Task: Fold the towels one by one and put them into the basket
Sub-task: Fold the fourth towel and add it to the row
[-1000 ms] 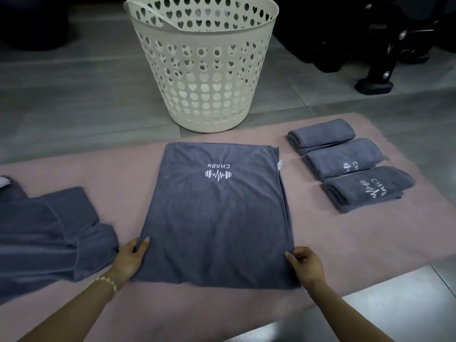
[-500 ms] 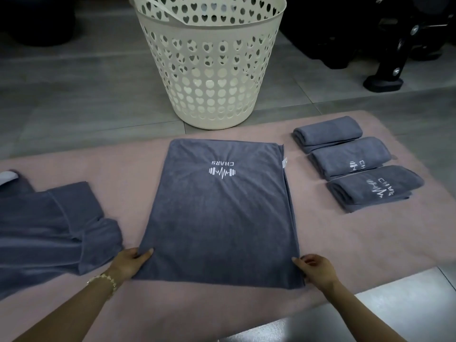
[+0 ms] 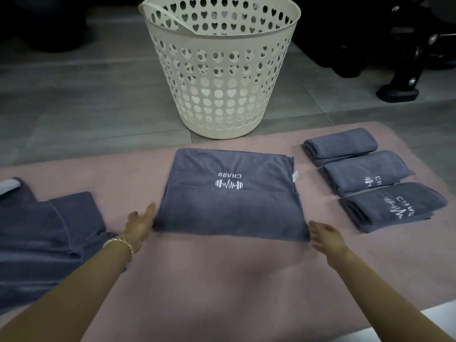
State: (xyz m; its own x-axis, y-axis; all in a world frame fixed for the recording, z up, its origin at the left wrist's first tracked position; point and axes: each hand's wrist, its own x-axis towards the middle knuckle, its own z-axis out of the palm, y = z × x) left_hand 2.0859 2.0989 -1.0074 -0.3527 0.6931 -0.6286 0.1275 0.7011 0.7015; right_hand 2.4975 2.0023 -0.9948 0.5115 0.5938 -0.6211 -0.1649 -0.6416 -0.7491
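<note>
A pink mat (image 3: 222,280) fills the lower half of the frame, laid on a grey tiled floor (image 3: 74,107). At top centre a cream basket (image 3: 222,70) with heart-shaped holes stands on the floor just beyond the mat's far edge. A loose heap of grey towels (image 3: 49,230) lies on the mat at the left edge of the frame.

In the middle lies the grey towel (image 3: 229,213) being folded, its near part doubled over so the fold's edge sits just below the white "CHARS" logo (image 3: 229,184).

Three folded towels sit in a row at right: the upper one (image 3: 340,144), the middle one (image 3: 362,171) and the lower one (image 3: 392,206).

The left hand (image 3: 139,224), fingers straight, touches the towel's left edge. The right hand (image 3: 325,236), fingers loosely spread and gripping nothing, is at the lower right corner. A gold bracelet (image 3: 119,243) circles the left wrist.
</note>
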